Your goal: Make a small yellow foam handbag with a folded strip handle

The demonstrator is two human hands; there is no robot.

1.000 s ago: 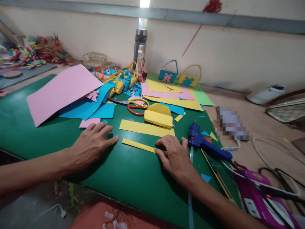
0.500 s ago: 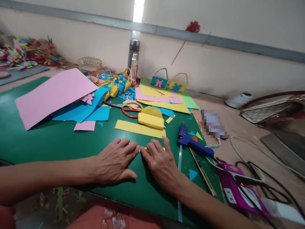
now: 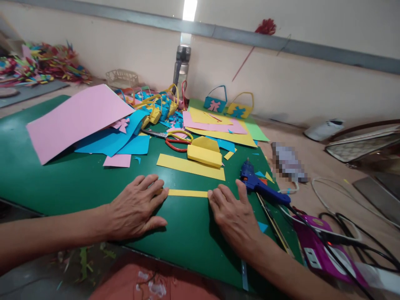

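The person's left hand (image 3: 136, 208) lies palm down on the green counter (image 3: 78, 183), its fingers fairly close together and a little bent, while the thumb is spread away from them, toward the person's body. The foremost fingers press on the left end of a narrow yellow paper strip (image 3: 187, 193) and cover a part of it. The right hand (image 3: 233, 212) is also palm down, with its fingers bent and mostly gathered; their tips touch the right end of the same strip, and one outer finger stands apart, just beside the blue glue gun (image 3: 262, 188). Whether the right thumb pinches the paper, I cannot tell. The strip lies flat and almost straight between the two hands, with its middle part uncovered. Just beyond it, a wider yellow strip (image 3: 187, 166) is lying, untouched by the fingers, and behind this one there is a folded yellow paper piece (image 3: 204, 155), near the scissors (image 3: 178, 145).
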